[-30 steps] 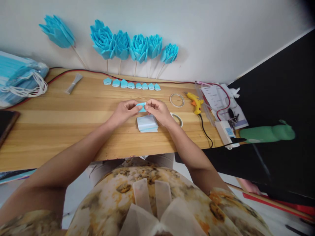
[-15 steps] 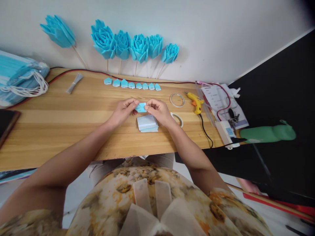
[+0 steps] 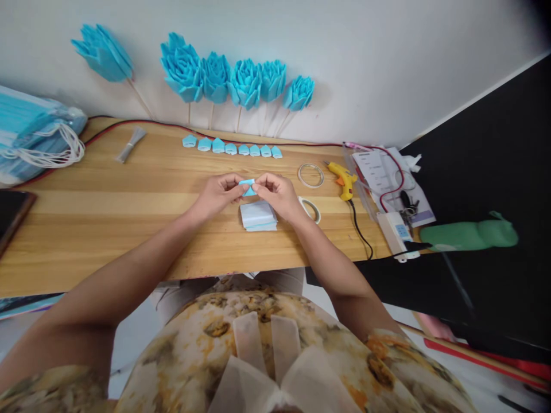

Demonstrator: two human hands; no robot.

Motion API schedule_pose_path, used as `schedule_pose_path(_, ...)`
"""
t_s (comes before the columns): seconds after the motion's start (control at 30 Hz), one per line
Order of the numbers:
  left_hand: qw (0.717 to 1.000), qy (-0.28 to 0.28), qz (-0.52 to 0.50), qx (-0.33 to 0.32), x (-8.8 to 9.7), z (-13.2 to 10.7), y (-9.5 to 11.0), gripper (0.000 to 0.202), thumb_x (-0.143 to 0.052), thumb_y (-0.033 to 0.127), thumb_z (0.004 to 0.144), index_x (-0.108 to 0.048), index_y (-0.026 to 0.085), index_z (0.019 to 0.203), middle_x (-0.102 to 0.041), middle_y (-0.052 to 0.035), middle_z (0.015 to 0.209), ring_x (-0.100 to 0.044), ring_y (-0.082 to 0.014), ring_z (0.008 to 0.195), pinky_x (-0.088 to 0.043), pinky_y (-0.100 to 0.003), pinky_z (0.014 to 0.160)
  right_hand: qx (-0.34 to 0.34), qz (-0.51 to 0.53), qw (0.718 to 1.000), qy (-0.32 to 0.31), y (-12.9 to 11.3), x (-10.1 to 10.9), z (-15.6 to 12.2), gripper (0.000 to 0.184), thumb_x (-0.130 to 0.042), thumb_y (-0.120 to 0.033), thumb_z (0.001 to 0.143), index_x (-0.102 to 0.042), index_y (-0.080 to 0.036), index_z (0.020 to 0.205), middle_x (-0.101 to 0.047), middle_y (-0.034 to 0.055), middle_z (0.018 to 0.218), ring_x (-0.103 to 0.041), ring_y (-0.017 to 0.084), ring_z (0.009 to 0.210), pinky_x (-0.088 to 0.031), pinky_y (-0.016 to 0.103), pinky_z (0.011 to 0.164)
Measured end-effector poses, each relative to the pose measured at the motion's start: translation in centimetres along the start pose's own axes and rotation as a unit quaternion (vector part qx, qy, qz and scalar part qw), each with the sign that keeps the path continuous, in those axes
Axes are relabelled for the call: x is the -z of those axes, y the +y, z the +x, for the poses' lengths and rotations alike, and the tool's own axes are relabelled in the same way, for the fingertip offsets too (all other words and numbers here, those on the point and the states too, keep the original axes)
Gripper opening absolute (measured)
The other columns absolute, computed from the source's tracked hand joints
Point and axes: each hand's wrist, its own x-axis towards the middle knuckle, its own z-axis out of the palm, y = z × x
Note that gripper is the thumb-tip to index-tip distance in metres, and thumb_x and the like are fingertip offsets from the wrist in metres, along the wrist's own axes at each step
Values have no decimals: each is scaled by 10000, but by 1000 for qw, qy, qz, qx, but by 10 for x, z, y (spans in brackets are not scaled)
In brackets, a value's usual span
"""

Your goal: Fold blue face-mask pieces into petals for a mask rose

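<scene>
Between my two hands is a small blue piece of folded fabric point(image 3: 248, 187), like the mask material nearby. My left hand point(image 3: 221, 192) pinches its left side between thumb and fingers. On its right edge my right hand point(image 3: 275, 192) has a similar pinch. Just below them on the table lies a stack of pale fabric pieces point(image 3: 258, 215). Beyond the hands runs a row of several folded blue petals point(image 3: 218, 145). A roll of tape point(image 3: 310, 210) lies partly hidden behind my right wrist.
Several blue fabric flowers point(image 3: 245, 83) on sticks lean against the wall. To the right are another tape ring point(image 3: 310, 175), a yellow glue gun point(image 3: 343, 179), a power strip point(image 3: 394, 232) and a green bottle point(image 3: 469, 234). Bagged masks point(image 3: 30, 129) and a phone point(image 3: 12, 215) lie left.
My left thumb has moved right across the blue fabric piece, and less of the piece shows between my hands. The other things on the table stay put.
</scene>
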Motion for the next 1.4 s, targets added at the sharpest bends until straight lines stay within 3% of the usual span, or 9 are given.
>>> schedule_pose_path(0.43,999,30,-21,-6,1,2,-4,369,-789,514,704,-645,176,733,-617,2,633,-501,-94,551,-428,-231,549,15,22,999,22,5,5,2,324,-624,-523,881,-642,-203,834,-634,-2,775,-550,124,705,-456,265,672)
schedule_pose_path(0.8,999,25,-28,-9,1,1,-2,354,-793,471,716,-601,175,681,-582,22,616,-493,-83,551,-415,-223,552,23,-53,998,14,2,2,1,212,-656,-395,832,-606,-198,769,-621,-16,733,-518,115,666,-400,267,646)
schedule_pose_path(1.4,1000,8,-7,-6,1,2,-5,324,-786,456,725,-627,177,682,-611,15,614,-509,-89,550,-418,-226,551,14,-47,999,11,-4,3,-1,264,-613,-444,876,-595,-200,777,-553,-27,706,-474,114,658,-379,266,648)
